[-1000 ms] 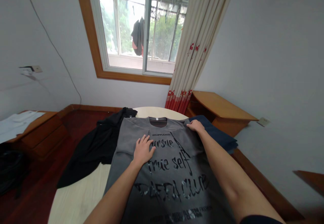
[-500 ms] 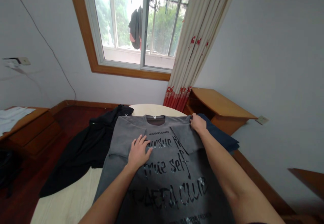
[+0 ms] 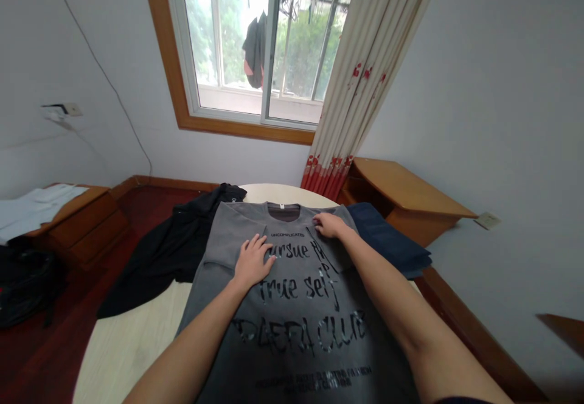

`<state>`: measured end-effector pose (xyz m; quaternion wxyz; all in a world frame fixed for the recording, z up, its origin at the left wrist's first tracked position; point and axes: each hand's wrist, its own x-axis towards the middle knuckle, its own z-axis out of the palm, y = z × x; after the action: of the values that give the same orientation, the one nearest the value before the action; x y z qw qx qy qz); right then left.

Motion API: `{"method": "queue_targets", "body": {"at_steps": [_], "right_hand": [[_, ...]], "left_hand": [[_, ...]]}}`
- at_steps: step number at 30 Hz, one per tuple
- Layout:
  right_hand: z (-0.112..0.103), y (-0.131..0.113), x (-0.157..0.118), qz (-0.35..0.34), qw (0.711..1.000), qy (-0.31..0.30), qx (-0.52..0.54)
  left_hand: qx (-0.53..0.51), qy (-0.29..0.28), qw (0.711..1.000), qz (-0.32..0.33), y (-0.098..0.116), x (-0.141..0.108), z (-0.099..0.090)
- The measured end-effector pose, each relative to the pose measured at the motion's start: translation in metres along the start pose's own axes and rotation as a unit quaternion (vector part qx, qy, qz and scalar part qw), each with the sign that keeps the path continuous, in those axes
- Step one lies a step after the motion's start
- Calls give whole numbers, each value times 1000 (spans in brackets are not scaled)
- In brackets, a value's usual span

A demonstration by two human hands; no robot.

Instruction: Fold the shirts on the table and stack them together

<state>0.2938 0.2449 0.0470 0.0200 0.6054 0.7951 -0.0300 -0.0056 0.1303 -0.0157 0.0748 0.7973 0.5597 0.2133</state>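
Note:
A dark grey T-shirt (image 3: pixel 292 297) with black lettering lies spread front up, its collar at the far side and its sleeves turned inward over the chest. My left hand (image 3: pixel 253 261) rests flat on its chest, fingers spread, beside the lettering. Near the right shoulder, my right hand (image 3: pixel 329 224) has its fingers bent together on the cloth at the turned-in sleeve; the fingertips are partly hard to make out. The shirt's lower end runs out of view at the bottom.
Under the shirt is a pale round table (image 3: pixel 132 337). Black clothing (image 3: pixel 159 258) hangs over its left side, and folded dark blue cloth (image 3: pixel 387 240) lies at the right. A wooden desk (image 3: pixel 406 188) stands behind that, near the curtain (image 3: pixel 360 87).
My right hand has moved left and inward from the shirt's right shoulder corner to the sleeve near the collar. My left hand stays on the chest. The view has shifted slightly.

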Motion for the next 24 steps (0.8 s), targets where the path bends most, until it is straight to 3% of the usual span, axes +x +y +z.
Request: {"method": "queue_targets", "body": {"at_steps": [4,10,13,15,18,21,24], "right_hand": [[7,2,10,-6,1000,2,27],[3,10,9,-45,986,114,111],[8,6,5,-74,976,120,165],[12,2,2,-63,983,124,123],[19,1,0,24,989,146,-9],[30,10,-1,104,984,108,-95],[38,20,-3,123,980,87,-128]], "left_hand": [[-5,7,1000,1,0,0,0],[-9,10,1000,1,1,0,-2],[-4,7,1000,2,2,0,-3],[-2,6,1000,3,1,0,-3],[-1,4,1000,3,1,0,-2],[0,4,1000,2,0,0,-1],[2,4,1000,3,1,0,-2]]}}
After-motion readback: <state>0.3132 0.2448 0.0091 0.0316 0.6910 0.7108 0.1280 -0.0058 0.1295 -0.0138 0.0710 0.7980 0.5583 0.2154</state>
